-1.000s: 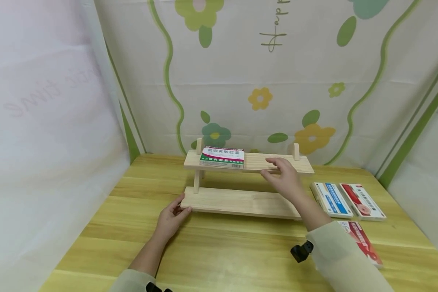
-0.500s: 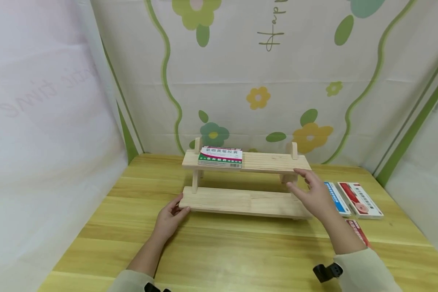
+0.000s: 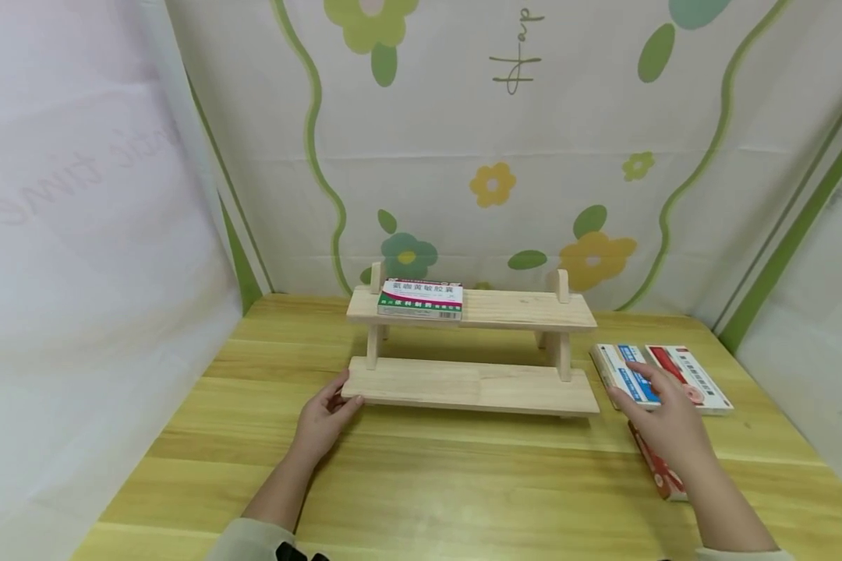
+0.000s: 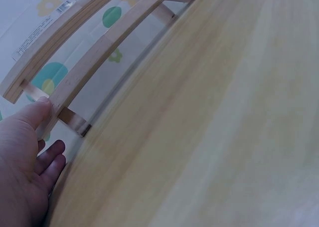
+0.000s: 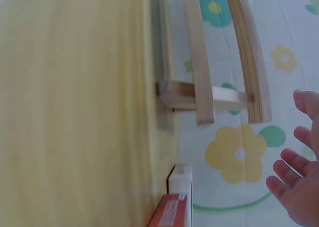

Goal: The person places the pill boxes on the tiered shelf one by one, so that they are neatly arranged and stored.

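Observation:
A two-tier wooden shelf (image 3: 472, 385) stands on the table. My left hand (image 3: 323, 425) grips the left end of its lower board, thumb on top and fingers below; the left wrist view shows the thumb (image 4: 37, 111) against the board's end. On the upper board, at the left, lies a white, green and magenta medicine box (image 3: 421, 299). My right hand (image 3: 666, 421) hovers with spread fingers over the boxes at the right, holding nothing. Under it are a blue-and-white medicine box (image 3: 613, 366), a red-and-white medicine box (image 3: 702, 382) and a red medicine box (image 3: 656, 467), partly hidden by the hand.
The wood-grain table (image 3: 463, 483) reaches back to a flower-print cloth (image 3: 421, 156). A white cloth (image 3: 77, 273) hangs along the left side and another at the right. Two short uprights, one a right peg (image 3: 563, 286), rise above the upper board.
My right hand has moved from in front of the upper board rightward and down, over the medicine boxes. My left hand keeps its grip on the lower board. The view has shifted slightly.

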### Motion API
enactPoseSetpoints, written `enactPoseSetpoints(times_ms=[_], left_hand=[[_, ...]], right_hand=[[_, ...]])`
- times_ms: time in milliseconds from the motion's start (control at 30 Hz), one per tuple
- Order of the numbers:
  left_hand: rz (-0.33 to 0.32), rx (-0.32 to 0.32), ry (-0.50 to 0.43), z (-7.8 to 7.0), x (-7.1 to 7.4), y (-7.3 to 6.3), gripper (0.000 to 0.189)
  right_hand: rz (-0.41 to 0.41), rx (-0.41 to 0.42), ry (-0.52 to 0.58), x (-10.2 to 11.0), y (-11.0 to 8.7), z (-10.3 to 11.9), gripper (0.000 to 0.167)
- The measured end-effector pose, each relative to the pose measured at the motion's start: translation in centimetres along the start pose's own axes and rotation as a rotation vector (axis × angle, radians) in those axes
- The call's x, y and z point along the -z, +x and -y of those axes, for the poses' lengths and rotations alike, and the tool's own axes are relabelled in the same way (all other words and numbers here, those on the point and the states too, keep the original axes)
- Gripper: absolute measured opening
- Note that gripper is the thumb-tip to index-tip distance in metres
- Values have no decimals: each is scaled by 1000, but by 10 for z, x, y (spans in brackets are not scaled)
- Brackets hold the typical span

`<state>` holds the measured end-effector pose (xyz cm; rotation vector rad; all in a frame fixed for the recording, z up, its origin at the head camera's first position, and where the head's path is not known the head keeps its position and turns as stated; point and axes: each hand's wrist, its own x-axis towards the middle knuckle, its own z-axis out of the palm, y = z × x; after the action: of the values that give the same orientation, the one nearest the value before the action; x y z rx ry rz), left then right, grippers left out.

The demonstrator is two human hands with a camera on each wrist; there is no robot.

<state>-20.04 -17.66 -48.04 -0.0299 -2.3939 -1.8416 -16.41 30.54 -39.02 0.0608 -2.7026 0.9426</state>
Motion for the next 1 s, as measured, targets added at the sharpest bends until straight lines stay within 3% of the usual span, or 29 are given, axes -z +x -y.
enactPoseSetpoints(times_ms=[400, 867, 1000], left_hand=[[-4, -9, 9, 2, 0, 0, 63], [-5, 17, 16, 2, 1, 1, 64], [-3, 27, 10, 1, 1, 1, 63]], right_hand=[[37, -192, -38, 15, -36, -41, 73], [80, -252, -144, 15, -63, -77, 78], [169, -294, -195, 13, -65, -84, 85]])
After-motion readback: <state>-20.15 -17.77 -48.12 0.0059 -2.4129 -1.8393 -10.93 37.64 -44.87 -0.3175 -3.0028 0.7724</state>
